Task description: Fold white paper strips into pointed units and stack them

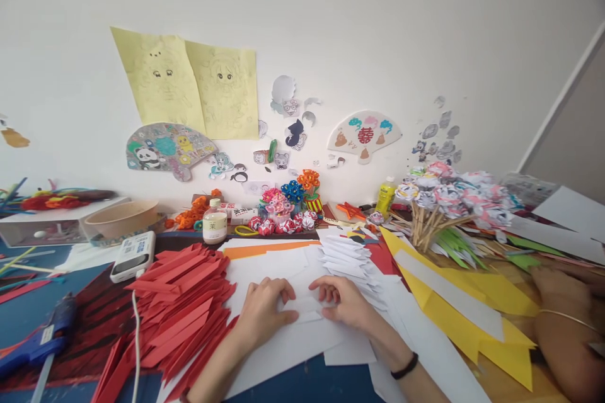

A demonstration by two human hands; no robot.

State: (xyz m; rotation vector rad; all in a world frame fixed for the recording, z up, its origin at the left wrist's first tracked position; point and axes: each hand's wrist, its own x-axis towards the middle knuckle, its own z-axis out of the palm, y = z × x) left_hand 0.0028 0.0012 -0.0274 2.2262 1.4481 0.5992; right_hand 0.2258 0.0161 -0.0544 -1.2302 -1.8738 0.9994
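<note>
My left hand (267, 312) and my right hand (345, 303) face each other above white sheets in the middle of the table. Between them lies a small folded piece of white paper (306, 307). The curled fingers and thumb of each hand are at one end of it. Under them spread larger white paper sheets (278, 352). Just beyond my right hand is a stack of folded white paper pieces (347, 261). To the left of my left hand lies a big pile of folded red paper pieces (184, 302).
A blue glue gun (51, 334) and a white power strip (135, 256) with a cable are at left. At the back stand a bottle (215, 223) and craft flowers (293, 192). Yellow paper (505, 352) and a paper-flower bouquet (454, 198) are at right, beside another person's arm (562, 327).
</note>
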